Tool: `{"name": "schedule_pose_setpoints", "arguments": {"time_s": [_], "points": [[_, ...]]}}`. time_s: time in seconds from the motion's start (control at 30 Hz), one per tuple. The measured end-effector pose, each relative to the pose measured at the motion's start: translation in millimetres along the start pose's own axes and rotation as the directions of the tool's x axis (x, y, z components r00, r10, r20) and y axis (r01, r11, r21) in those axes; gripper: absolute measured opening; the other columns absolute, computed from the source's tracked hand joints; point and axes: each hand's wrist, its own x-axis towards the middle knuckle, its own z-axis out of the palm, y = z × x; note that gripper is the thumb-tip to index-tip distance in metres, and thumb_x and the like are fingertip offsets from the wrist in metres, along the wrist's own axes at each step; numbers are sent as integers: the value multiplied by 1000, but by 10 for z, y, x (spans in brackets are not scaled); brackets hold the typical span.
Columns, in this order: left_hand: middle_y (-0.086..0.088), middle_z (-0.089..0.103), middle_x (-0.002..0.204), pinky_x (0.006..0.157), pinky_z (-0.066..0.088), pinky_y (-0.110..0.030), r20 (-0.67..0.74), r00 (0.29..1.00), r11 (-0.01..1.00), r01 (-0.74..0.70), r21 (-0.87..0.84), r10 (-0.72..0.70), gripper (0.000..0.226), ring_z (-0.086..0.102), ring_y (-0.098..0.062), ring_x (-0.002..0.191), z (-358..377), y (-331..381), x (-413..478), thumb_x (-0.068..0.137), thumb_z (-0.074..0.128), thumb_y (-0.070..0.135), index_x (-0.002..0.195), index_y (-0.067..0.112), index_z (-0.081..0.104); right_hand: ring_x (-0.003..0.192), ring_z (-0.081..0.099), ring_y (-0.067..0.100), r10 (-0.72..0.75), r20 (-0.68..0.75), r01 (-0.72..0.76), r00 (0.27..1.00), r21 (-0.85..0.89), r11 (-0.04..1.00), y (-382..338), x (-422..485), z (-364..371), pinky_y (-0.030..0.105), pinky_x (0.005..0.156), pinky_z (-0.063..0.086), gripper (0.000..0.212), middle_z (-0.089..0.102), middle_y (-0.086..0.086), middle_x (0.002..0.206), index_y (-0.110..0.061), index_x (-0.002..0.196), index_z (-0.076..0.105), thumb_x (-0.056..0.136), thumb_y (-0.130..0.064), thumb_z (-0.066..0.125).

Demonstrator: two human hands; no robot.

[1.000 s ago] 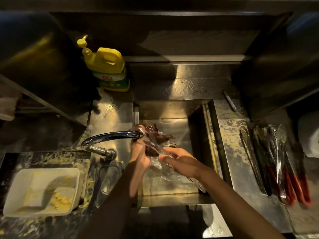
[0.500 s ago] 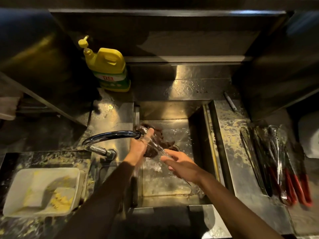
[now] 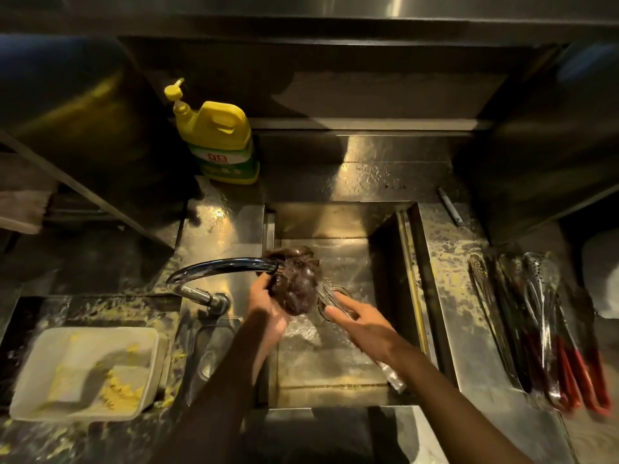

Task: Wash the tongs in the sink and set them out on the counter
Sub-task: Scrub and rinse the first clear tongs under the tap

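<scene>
Over the steel sink [image 3: 390, 262], my left hand [image 3: 268, 309] grips a dark brown scrubbing pad [image 3: 296, 284] right under the spout of the curved tap [image 3: 217, 267], where water runs. My right hand [image 3: 363, 326] holds a pair of metal tongs [image 3: 330, 294] by the middle. The tongs' tips lie against the pad, and their handle end [image 3: 393, 378] sticks out past my wrist. On the counter right of the sink lie several more tongs [image 3: 539, 326] with red handles, side by side.
A yellow detergent bottle [image 3: 219, 139] stands behind the sink at the left. A white tray [image 3: 83, 373] with yellow scraps sits on the left counter, which is strewn with yellow bits. A pen-like stick [image 3: 450, 205] lies at the back right. A white object [image 3: 603, 279] shows at the far right.
My left hand has turned the scrubbing pad upward under the tap, so it now covers the tongs' tips. The right hand has shifted slightly right and lower along the tongs.
</scene>
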Motion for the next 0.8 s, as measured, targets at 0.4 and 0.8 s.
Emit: {"name": "schedule_pose_setpoints", "arguments": {"time_s": [0.4,0.8], "points": [[-19,68,125,99,51,-58,-70,998,1000,-3,5,4,76,66,-38,113,44,-33,151,63,89,40,123,3,61,127,53,5,-50,12,51,999,-93,994,-134,95,-40,38,112,41,78,54,-18,144,-47,145,45,76,-83,58],[-20,68,111,87,57,-53,-5,984,918,-162,361,176,39,70,-33,95,-118,113,192,80,81,17,108,11,54,127,54,11,-42,63,58,997,-270,961,-92,105,-53,30,106,39,68,54,-11,145,-42,147,45,87,-74,51]]}}
